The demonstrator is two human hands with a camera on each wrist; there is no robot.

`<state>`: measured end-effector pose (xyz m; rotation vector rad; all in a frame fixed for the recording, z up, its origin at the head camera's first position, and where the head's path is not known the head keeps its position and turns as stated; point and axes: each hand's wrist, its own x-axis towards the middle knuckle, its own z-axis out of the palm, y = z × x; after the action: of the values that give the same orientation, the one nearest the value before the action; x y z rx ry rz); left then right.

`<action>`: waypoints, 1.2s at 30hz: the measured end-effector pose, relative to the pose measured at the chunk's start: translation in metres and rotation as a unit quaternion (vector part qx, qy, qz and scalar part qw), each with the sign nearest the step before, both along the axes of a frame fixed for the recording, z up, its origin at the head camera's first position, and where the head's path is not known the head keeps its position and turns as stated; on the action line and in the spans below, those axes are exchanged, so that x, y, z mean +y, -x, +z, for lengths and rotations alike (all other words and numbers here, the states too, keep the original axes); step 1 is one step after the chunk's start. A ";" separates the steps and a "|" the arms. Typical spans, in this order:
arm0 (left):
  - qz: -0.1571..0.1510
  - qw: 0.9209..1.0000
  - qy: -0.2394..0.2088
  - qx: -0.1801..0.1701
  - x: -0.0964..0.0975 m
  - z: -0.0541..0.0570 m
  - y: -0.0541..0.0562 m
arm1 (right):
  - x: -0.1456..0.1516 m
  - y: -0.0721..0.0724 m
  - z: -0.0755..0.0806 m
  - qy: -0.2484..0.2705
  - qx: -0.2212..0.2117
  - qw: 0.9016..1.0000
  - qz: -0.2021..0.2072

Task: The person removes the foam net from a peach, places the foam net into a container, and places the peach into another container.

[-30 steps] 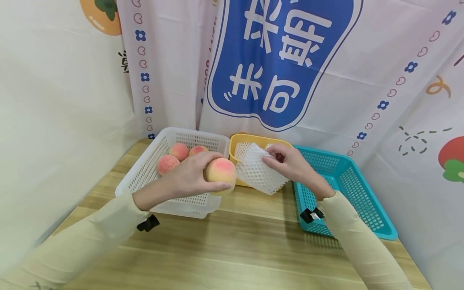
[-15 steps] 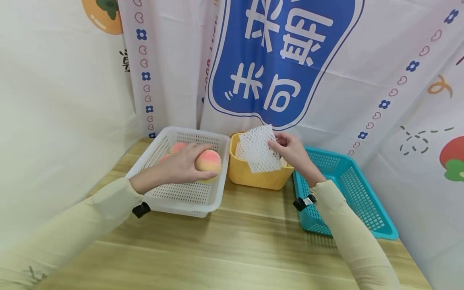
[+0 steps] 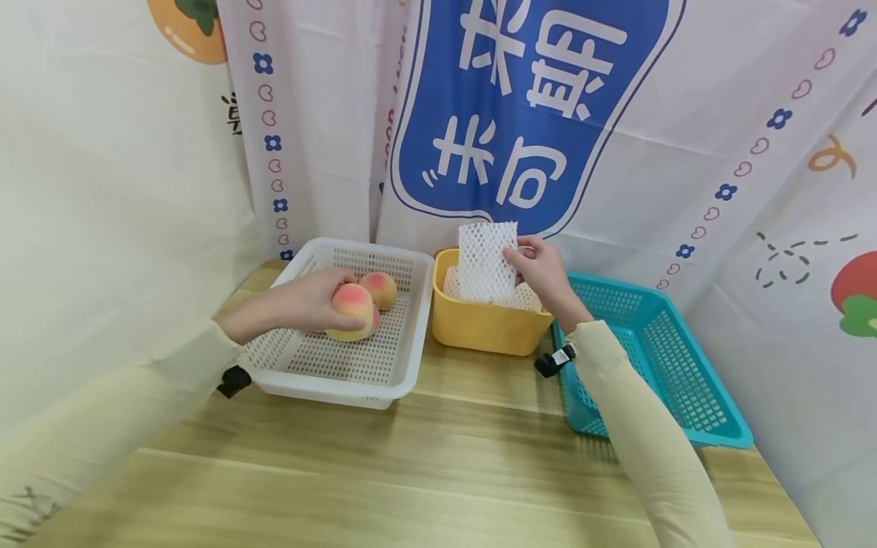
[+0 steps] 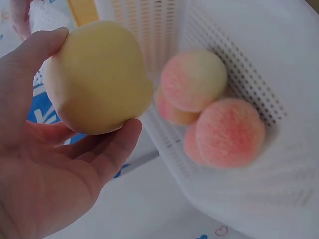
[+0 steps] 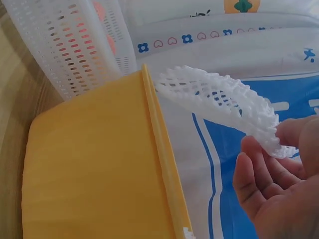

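My left hand [image 3: 308,298] grips a yellow peach with a pink top [image 3: 349,306], holding it over the white plastic basket [image 3: 322,387]. In the left wrist view, thumb and fingers curl round the sides of that peach [image 4: 99,77]. Several other pink-and-yellow peaches [image 4: 230,133] lie in the basket beyond it, partly hidden by the hand in the head view. Above the yellow bin [image 3: 486,329], my right hand [image 3: 544,275] pinches a white foam net sleeve [image 3: 485,259] by its edge. The sleeve hangs flat, and its opening shows in the right wrist view.
More white foam netting [image 3: 527,298] lies inside the yellow bin. A teal perforated basket [image 3: 688,365] stands on the right, under the right forearm. All three containers sit side by side on the wooden table [image 3: 411,472], against a printed cloth backdrop [image 3: 329,152].
My left hand has carried the peach left, from the basket's right edge to over its middle. My right hand has lifted the net sleeve up and slightly left, turning it upright.
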<state>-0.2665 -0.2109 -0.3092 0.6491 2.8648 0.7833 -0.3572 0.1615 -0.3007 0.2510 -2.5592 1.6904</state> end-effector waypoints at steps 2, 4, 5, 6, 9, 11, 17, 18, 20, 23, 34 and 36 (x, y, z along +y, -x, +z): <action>-0.012 1.000 -0.001 -0.003 -0.007 -0.002 0.002 | 0.001 0.004 -0.001 0.017 -0.012 1.000 -0.002; -0.023 1.000 0.007 -0.002 -0.013 -0.004 0.002 | 0.003 0.007 -0.003 0.030 -0.020 0.999 -0.004; -0.028 1.000 0.014 0.002 -0.015 -0.005 0.003 | 0.004 0.008 -0.003 0.034 -0.023 0.999 -0.005; -0.029 0.999 0.022 0.004 -0.018 -0.007 0.003 | 0.004 0.009 -0.004 0.040 -0.025 0.999 -0.005; -0.031 0.999 0.039 -0.009 -0.026 -0.009 0.003 | 0.003 0.014 -0.007 0.059 -0.022 0.998 -0.012; -0.033 0.998 0.046 -0.012 -0.030 -0.011 0.003 | 0.002 0.018 -0.010 0.066 -0.024 0.997 -0.014; -0.031 0.996 0.085 -0.016 -0.037 -0.019 0.004 | 0.000 0.030 -0.022 0.041 -0.049 0.998 -0.016; -0.030 0.995 0.096 -0.019 -0.038 -0.021 0.004 | 0.000 0.031 -0.024 0.032 -0.054 0.998 -0.013; -0.030 0.993 0.113 -0.025 -0.039 -0.023 0.003 | -0.001 0.033 -0.028 0.020 -0.061 0.998 -0.008; -0.026 0.990 0.136 -0.037 -0.043 -0.027 0.001 | -0.003 0.034 -0.033 -0.007 -0.074 0.997 0.001; -0.032 0.981 0.185 -0.052 -0.051 -0.037 0.002 | -0.004 0.034 -0.038 -0.104 -0.123 0.987 0.007; -0.035 0.980 0.187 -0.054 -0.050 -0.038 0.004 | -0.003 0.035 -0.038 -0.121 -0.125 0.985 0.002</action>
<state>-0.2704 -0.2612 -0.3472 0.6300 2.7606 0.2479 -0.3925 0.1589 -0.3390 0.0572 -2.9508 1.4966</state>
